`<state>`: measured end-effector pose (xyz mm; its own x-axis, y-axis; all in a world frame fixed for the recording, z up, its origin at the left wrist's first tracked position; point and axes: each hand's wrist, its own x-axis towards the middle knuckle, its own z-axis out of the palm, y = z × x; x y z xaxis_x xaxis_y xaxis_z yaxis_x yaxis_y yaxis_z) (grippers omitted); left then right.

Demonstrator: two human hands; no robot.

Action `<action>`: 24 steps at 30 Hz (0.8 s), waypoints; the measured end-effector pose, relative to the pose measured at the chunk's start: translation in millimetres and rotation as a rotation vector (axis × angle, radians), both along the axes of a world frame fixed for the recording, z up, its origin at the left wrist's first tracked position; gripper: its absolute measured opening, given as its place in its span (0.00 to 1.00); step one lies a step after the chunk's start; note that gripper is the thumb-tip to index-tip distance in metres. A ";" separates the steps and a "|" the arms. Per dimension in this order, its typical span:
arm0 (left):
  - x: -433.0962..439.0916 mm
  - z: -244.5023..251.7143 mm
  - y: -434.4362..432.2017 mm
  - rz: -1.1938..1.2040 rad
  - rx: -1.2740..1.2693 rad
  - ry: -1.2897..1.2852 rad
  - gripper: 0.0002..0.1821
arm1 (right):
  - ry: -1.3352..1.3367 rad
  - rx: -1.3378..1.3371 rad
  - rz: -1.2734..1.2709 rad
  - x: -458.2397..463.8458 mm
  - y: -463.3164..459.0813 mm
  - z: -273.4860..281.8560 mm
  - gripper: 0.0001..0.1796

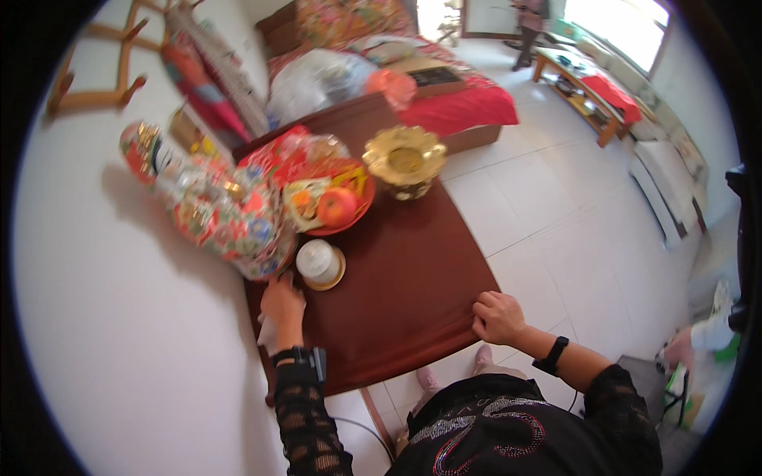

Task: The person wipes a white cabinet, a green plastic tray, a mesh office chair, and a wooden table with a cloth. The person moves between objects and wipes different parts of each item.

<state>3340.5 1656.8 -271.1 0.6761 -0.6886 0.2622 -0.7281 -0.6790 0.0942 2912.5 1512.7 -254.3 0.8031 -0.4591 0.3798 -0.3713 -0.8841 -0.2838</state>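
My left hand (283, 307) is at the wall side of a dark red wooden table (411, 268), with a white cloth or tissue (269, 334) in it. Its fingertips reach the base of a large glossy figurine (220, 208) with floral decoration and are partly hidden there. Just right of those fingers stands a white lidded cup (318, 262) on a yellowish saucer (339, 276). My right hand (499, 317) rests on the table's near right corner, fingers curled, with no object seen in it.
Farther back on the table are a red plate (336, 231) bearing an apple (337, 207) and packaged food, and a gold flower-rimmed bowl (405, 160). Beyond is a bed (458, 113) with bags. Someone's hand (678, 351) shows at lower right; another person (527, 30) stands far off.
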 end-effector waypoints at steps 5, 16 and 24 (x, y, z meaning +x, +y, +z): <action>-2.7 3.0 1.6 -0.056 0.001 -0.004 0.20 | 0.020 0.012 -0.016 -4.3 1.6 2.6 0.04; -10.0 14.1 15.5 -0.043 -0.109 0.231 0.19 | 0.029 0.027 -0.033 -4.5 1.7 3.7 0.04; -9.1 42.9 59.8 0.067 -0.591 0.578 0.21 | 0.028 0.039 -0.006 -1.4 1.4 5.6 0.04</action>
<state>3331.4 1716.5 -228.2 0.8500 -0.4996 0.1668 -0.4151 -0.4404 0.7961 2911.0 1514.1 -248.8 0.8103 -0.4780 0.3391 -0.3846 -0.8703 -0.3076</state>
